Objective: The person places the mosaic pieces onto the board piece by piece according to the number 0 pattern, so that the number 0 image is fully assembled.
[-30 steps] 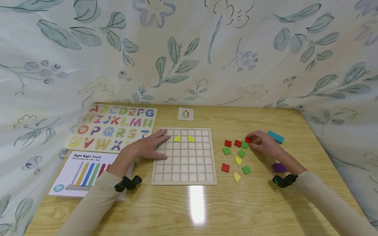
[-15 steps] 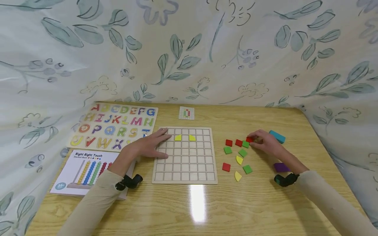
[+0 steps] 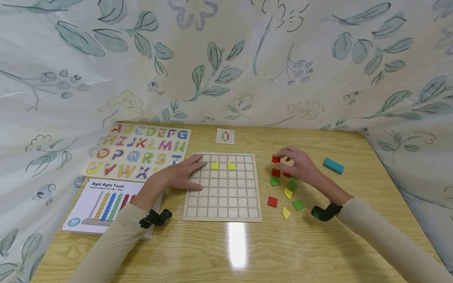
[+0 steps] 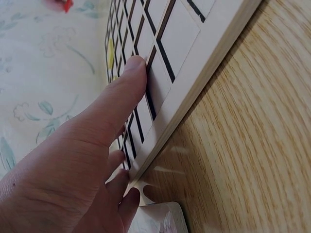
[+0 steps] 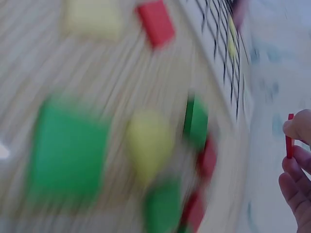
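My right hand [image 3: 297,164] pinches a red square tile [image 3: 276,158] between thumb and fingers, above the loose tiles right of the board. In the right wrist view the red tile [image 5: 289,137] shows edge-on in the fingertips. My left hand [image 3: 182,173] rests on the left edge of the wooden grid board [image 3: 222,219], fingers spread and straight. The left wrist view shows the thumb [image 4: 133,73] lying over the grid squares. Two yellow quarter-circle tiles [image 3: 214,166] sit in the board's second row, one square between them.
Red, green and yellow tiles [image 3: 272,201] lie right of the board. A blue block [image 3: 333,166] stands farther right. A small pattern card [image 3: 225,136] lies behind the board. An alphabet puzzle [image 3: 136,151] and a white bead-picture box [image 3: 81,212] are at the left.
My right hand has lifted the red tile from the far end of the loose tiles and carried it left toward the board. My left hand stays in place.
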`<state>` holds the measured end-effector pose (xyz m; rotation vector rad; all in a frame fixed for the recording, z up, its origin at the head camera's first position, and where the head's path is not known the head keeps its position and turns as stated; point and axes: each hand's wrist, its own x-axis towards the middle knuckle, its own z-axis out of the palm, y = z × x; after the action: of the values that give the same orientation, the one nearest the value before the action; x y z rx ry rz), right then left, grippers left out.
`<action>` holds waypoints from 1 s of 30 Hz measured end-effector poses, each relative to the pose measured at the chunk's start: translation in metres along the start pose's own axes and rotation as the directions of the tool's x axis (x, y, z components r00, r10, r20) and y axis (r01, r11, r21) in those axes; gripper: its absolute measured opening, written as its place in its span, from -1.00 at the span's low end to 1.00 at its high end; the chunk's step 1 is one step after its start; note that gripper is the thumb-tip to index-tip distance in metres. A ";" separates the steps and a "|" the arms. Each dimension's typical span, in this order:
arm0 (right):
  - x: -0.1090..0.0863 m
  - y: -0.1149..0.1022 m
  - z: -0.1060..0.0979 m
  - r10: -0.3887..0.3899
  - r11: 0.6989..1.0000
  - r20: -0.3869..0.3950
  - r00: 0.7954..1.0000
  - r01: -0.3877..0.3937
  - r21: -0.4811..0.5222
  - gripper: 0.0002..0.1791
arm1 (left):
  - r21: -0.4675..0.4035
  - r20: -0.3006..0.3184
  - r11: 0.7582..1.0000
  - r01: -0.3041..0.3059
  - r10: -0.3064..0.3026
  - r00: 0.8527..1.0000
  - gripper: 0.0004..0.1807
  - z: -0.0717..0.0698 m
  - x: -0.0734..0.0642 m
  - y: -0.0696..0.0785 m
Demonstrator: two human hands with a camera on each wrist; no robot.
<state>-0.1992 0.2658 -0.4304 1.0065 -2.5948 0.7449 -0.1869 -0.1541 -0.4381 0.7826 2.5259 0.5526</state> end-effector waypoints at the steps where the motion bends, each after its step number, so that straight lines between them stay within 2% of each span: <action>1: 0.007 -0.008 0.007 -0.031 0.999 0.018 0.999 0.030 0.018 -0.72 | 0.001 0.003 1.000 0.002 -0.002 1.000 -0.03 0.000 0.000 0.000; 4: 0.032 -0.030 0.027 -0.092 0.995 0.116 0.989 0.085 0.060 -0.74 | 0.009 0.011 1.000 -0.001 0.001 1.000 -0.03 0.001 0.000 -0.001; 8: 0.067 -0.052 0.051 -0.123 0.992 0.257 0.959 0.108 0.072 -0.77 | 0.021 0.010 1.000 -0.002 0.002 1.000 -0.02 0.001 0.000 -0.002; 13: 0.096 -0.066 0.074 -0.139 0.990 0.356 0.924 0.133 0.041 -0.79 | 0.031 0.006 1.000 0.004 -0.004 1.000 -0.03 0.000 0.000 -0.003; 20: 0.112 -0.070 0.087 -0.141 0.986 0.421 0.896 0.164 -0.020 -0.78 | 0.031 0.015 0.999 0.014 -0.014 1.000 -0.02 -0.001 0.003 -0.001; 27: 0.118 -0.072 0.094 -0.058 0.991 0.509 0.859 0.110 -0.072 -0.72 | 0.025 0.017 1.000 0.006 -0.006 1.000 -0.03 -0.001 0.004 0.001; 30: 0.119 -0.073 0.094 -0.045 0.993 0.520 0.853 0.094 -0.069 -0.72 | 0.032 0.015 0.999 0.011 -0.012 1.000 -0.03 -0.001 0.003 0.001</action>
<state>-0.2411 0.1028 -0.4329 1.4283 -2.9772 0.3589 -0.1895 -0.1520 -0.4377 0.7806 2.5294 0.5020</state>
